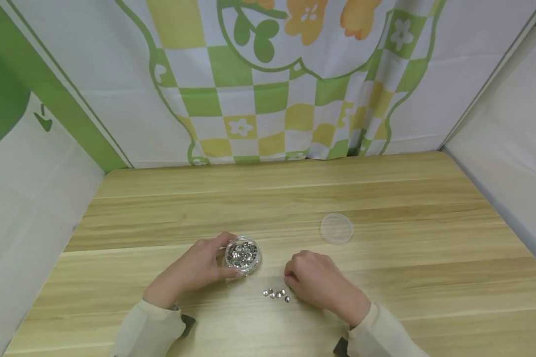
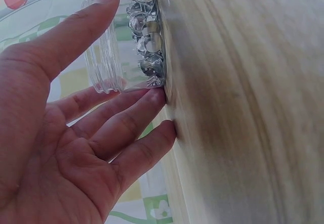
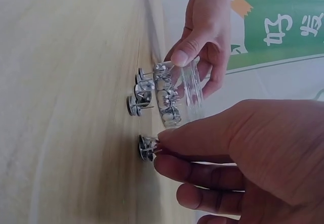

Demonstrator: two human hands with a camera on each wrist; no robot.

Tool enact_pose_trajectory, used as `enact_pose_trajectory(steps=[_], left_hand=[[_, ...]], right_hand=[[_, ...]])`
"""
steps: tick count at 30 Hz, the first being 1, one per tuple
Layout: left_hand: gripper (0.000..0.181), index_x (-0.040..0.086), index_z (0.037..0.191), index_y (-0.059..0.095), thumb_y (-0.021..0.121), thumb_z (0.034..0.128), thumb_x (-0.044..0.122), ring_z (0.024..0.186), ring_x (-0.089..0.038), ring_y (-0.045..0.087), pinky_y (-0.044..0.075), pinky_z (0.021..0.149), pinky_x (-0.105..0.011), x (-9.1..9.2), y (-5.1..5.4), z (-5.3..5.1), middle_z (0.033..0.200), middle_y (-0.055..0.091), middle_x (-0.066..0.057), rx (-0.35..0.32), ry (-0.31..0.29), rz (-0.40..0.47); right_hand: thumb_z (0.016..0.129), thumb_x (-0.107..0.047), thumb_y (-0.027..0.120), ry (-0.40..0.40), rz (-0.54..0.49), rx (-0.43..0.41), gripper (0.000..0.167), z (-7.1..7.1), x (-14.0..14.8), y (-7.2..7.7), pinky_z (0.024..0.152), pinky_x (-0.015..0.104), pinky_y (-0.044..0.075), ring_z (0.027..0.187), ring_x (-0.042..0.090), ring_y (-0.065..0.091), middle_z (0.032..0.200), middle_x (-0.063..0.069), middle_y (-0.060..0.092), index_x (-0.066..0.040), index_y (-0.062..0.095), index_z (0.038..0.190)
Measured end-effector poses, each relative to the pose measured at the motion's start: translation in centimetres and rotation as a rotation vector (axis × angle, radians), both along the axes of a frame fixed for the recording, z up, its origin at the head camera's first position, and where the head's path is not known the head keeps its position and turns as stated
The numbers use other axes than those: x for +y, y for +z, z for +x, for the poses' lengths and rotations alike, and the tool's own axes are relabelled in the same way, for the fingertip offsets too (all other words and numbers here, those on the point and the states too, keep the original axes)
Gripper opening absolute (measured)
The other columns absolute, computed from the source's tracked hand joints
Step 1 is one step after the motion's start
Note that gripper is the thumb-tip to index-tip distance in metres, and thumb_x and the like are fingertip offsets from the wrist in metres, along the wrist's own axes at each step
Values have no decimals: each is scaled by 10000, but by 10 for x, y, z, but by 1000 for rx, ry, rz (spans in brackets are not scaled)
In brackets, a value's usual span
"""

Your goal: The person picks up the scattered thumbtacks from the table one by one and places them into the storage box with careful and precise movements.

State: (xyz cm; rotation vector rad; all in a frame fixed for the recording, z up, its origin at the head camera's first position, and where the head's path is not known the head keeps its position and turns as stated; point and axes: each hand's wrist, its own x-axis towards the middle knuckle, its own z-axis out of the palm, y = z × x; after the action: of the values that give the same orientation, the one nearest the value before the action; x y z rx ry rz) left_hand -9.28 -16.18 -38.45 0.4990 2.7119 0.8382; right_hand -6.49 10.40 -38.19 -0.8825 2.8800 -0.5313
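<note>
A clear round jar (image 1: 243, 255) full of silver thumbtacks stands on the table, and my left hand (image 1: 201, 265) holds it. In the left wrist view the thumb (image 2: 76, 34) lies along one side of the jar (image 2: 104, 57), with the fingers on the other. Several loose thumbtacks (image 1: 277, 293) lie on the tabletop in front of the jar. Next to them is my right hand (image 1: 317, 280). Its thumb and index finger pinch at a thumbtack (image 3: 147, 148) in the right wrist view; the exact contact is partly hidden. More tacks (image 3: 142, 92) lie pins up beyond it.
A clear round lid (image 1: 337, 228) lies flat on the wooden table (image 1: 205, 198), behind and right of the jar. Printed fabric (image 1: 268, 99) hangs along the back edge, with white cloth (image 1: 509, 124) at the right side.
</note>
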Motion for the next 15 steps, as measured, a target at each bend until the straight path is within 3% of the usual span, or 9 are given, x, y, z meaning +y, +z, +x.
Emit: enact_pose_trajectory(steps=[15], left_hand=[[727,116,1298,543,824,712,441,1196,-394,600,472,1023,-564,-1,1,0,1254,655,-171,12,-10,4]], right_hand=[[842,-182,714,-55,-9,-51,84,1,10,4,586,208,466,658,30,530,714,-95,672,-183,751,766]])
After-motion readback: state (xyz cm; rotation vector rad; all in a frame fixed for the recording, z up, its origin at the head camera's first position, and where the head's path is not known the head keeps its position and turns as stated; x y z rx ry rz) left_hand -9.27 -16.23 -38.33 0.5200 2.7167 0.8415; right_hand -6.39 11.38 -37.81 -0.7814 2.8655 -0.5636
